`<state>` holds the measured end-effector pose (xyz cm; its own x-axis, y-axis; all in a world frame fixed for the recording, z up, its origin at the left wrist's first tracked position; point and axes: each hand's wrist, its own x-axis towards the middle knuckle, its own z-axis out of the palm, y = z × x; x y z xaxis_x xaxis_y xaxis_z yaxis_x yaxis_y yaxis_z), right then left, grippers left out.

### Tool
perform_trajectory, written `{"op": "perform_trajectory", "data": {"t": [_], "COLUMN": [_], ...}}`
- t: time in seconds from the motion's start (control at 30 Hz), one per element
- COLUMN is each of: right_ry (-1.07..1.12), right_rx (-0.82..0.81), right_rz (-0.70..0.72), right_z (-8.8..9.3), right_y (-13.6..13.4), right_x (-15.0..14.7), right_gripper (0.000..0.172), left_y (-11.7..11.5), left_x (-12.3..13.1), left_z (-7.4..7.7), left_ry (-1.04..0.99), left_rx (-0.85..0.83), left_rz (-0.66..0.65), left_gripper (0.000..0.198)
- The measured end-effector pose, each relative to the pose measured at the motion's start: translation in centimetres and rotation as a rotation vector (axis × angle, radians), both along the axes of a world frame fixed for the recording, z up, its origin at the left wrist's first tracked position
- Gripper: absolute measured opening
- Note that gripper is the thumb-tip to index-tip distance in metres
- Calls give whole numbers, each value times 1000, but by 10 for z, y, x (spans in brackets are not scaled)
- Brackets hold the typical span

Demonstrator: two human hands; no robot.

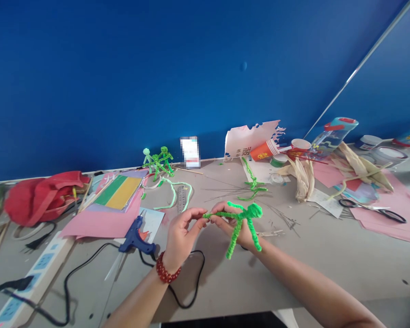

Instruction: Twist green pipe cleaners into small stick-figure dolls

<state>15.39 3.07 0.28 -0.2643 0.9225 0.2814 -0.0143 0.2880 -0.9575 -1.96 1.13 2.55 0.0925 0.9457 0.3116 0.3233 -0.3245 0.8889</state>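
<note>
Above the table, both hands hold a green pipe-cleaner figure (251,212) with a round head and stubby limbs. My left hand (184,230), wearing a red bead bracelet (168,269), pinches the tip of one long limb between thumb and fingers. Close beside it, my right hand (234,228) grips the same limb a little further in. The figure's head and other limbs stick out over my right hand and hide part of it. Loose green twisted pipe cleaners (254,184) lie beyond the hands. Further back stand several small green pipe-cleaner figures (159,161).
A blue glue gun (136,239) lies left with its black cord looping toward a power strip (37,278). Behind are a red bag (48,198) and pink paper (102,223). Scissors (372,208), corn husks (302,180), thin wires (283,216) and an orange paper cup (263,150) are right.
</note>
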Motion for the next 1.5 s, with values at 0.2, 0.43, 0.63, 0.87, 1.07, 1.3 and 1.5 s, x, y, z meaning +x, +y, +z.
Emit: {"op": "perform_trajectory", "data": {"t": [0.2,0.43,0.63,0.87,1.07,1.3,1.5], "right_ry": [27,-4,-53,-3,187,221,177], "right_rx": [-34,-25,35,-62,-270,-273,-271], "right_rz": [3,-16,-15,24,150,77,47], "right_z": [-1,-5,0,0,-1,-2,-2], "right_y": [-1,-1,1,1,3,4,4], "right_x": [0,-1,-2,-1,1,2,-1], "right_gripper": [11,10,10,15,21,18,14], "left_y": [1,-1,-2,0,-3,-2,0], "left_x": [-2,-2,2,4,3,1,2], "left_z": [-1,3,0,2,-3,-11,-12], "left_ry": [198,134,-79,-240,-100,48,0], "left_rx": [284,84,-139,-299,-117,-8,-93], "left_rz": [53,-33,-113,-165,-89,-48,-47], "left_gripper": [7,13,20,21,16,11,13]}}
